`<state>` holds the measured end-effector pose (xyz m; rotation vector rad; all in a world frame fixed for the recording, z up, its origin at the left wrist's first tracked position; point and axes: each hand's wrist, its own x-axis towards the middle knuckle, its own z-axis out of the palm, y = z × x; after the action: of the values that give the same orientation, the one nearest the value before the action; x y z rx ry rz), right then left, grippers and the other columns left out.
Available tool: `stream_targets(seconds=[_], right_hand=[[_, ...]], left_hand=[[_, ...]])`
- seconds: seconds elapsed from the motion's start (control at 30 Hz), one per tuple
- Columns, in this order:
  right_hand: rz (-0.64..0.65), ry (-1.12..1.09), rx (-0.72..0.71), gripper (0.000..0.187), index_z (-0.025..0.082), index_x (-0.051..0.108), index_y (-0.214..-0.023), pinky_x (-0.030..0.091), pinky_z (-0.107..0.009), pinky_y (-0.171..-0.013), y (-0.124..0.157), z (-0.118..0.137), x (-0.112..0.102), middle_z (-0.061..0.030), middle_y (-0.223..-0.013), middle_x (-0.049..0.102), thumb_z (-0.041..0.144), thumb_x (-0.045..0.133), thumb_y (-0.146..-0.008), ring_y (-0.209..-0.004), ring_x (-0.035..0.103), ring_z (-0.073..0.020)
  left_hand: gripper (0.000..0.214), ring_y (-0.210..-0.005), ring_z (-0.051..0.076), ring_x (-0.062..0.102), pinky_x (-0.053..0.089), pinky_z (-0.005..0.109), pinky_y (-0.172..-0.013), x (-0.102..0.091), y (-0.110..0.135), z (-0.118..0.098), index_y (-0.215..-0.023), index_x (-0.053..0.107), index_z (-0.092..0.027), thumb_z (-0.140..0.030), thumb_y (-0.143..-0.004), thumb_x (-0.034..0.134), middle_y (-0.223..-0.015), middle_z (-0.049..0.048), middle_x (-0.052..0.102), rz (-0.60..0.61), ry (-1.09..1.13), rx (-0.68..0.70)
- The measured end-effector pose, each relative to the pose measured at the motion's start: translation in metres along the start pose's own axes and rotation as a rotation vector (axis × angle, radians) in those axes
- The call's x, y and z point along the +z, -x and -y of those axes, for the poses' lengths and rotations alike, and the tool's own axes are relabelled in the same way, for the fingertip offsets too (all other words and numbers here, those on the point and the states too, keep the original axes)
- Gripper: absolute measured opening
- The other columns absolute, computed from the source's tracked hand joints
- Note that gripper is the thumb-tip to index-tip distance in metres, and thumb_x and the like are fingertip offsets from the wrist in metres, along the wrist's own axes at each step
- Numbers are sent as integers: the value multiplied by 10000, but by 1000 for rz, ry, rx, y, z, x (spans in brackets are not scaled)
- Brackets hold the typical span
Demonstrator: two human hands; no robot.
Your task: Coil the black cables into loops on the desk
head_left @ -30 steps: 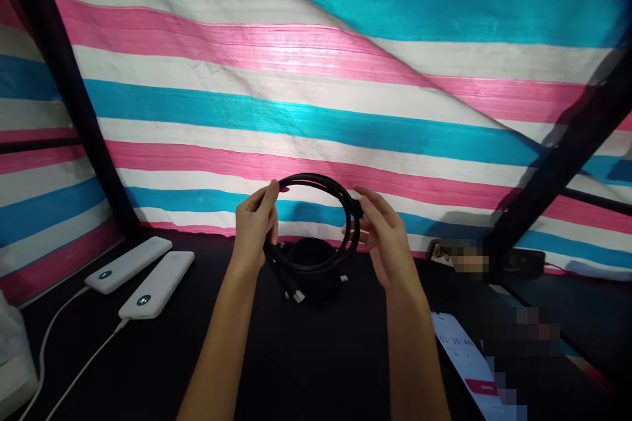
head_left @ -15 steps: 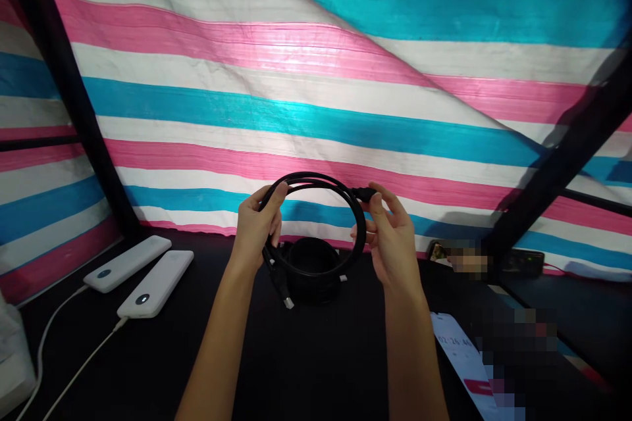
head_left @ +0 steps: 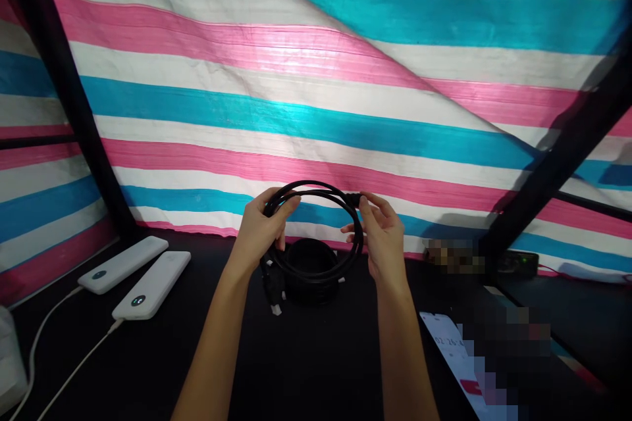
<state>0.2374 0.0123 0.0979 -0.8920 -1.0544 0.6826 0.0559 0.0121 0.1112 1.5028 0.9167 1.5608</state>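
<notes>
A coiled black cable (head_left: 316, 185) is held up in loops between my two hands. My left hand (head_left: 263, 223) grips the left side of the coil, thumb across the strands. From under that hand one plug end (head_left: 274, 296) with a light metal tip hangs down. My right hand (head_left: 382, 230) pinches the other dark connector (head_left: 353, 200) between thumb and forefinger at the coil's upper right; its other fingers are loosely bent. Behind and below the raised coil, more coiled black cable (head_left: 313, 289) sits on the black table, with small light tips showing around it.
Two white power banks (head_left: 153, 284) with white cords lie on the table at left. A phone (head_left: 447, 335) with a lit timer lies at right, partly blurred out. Dark frame poles (head_left: 553, 174) and a striped sheet (head_left: 296, 99) enclose the back.
The right hand has shifted left with the connector, now close against the coil. The left thumb reaches further over the loops, and the hanging plug has swung left and slightly down.
</notes>
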Motion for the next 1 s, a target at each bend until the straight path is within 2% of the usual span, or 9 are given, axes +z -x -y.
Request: stream_targets(seconds=[0.1, 0.2, 0.33, 0.43, 0.57, 0.73, 0.87, 1.0], right_hand=[[19, -1, 25, 456, 216, 590, -998, 442, -200, -354, 2, 6, -1, -9, -896, 611, 536, 674, -683, -444, 574, -85], [47, -20, 16, 436, 215, 581, -984, 494, -225, -387, 6, 15, 1, -5, -863, 612, 510, 687, -682, -462, 579, -96], [116, 21, -51, 420, 254, 568, -1041, 549, -262, -470, 16, 29, 5, -15, -957, 604, 438, 706, -689, -513, 607, -108], [101, 106, -135, 382, 280, 570, -1079, 529, -239, -460, 24, 38, 7, -19, -987, 594, 419, 663, -736, -508, 596, -95], [83, 155, -194, 314, 289, 585, -1081, 466, -211, -387, 31, 44, 8, -20, -1010, 574, 417, 597, -794, -452, 531, -58], [100, 163, -211, 309, 278, 577, -1093, 448, -206, -402, 33, 47, 2, -26, -1037, 575, 432, 561, -826, -468, 513, -54], [120, 229, -229, 418, 311, 520, -1233, 482, -232, -513, 34, 49, -1, -38, -1069, 577, 472, 523, -847, -614, 593, -105], [194, 350, -271, 557, 369, 436, -1326, 522, -298, -684, 38, 50, 3, -41, -1206, 539, 510, 571, -804, -949, 611, -208]], left_hand=[[302, -250, 83, 384, 287, 201, -315, -1, -1, 2, -893, 629, -191, -457, -749, 645, -326, -105, 337, -44, -53, -12], [258, -246, 66, 340, 249, 199, -300, 0, -3, 5, -855, 633, -188, -432, -771, 624, -348, -104, 327, -122, -46, 30], [213, -262, 52, 313, 217, 201, -296, 0, -3, 7, -822, 626, -191, -400, -793, 599, -390, -97, 341, -240, -54, 130], [207, -280, 50, 336, 237, 201, -316, 2, -2, 6, -757, 607, -185, -381, -813, 574, -395, -85, 363, -306, -107, 173], [263, -277, 49, 333, 228, 209, -306, 8, 0, -1, -678, 566, -179, -409, -803, 588, -388, -70, 401, -303, -147, 150], [208, -280, 55, 348, 231, 221, -304, 10, 2, -6, -782, 617, -210, -418, -787, 613, -408, -64, 490, -285, -133, 89], [158, -312, 46, 382, 240, 222, -318, 5, 0, -6, -821, 642, -205, -354, -771, 640, -509, -42, 602, -294, -127, 117], [144, -334, 60, 419, 267, 227, -332, -3, 1, -6, -798, 640, -192, -329, -755, 652, -543, -31, 622, -337, -127, 170]])
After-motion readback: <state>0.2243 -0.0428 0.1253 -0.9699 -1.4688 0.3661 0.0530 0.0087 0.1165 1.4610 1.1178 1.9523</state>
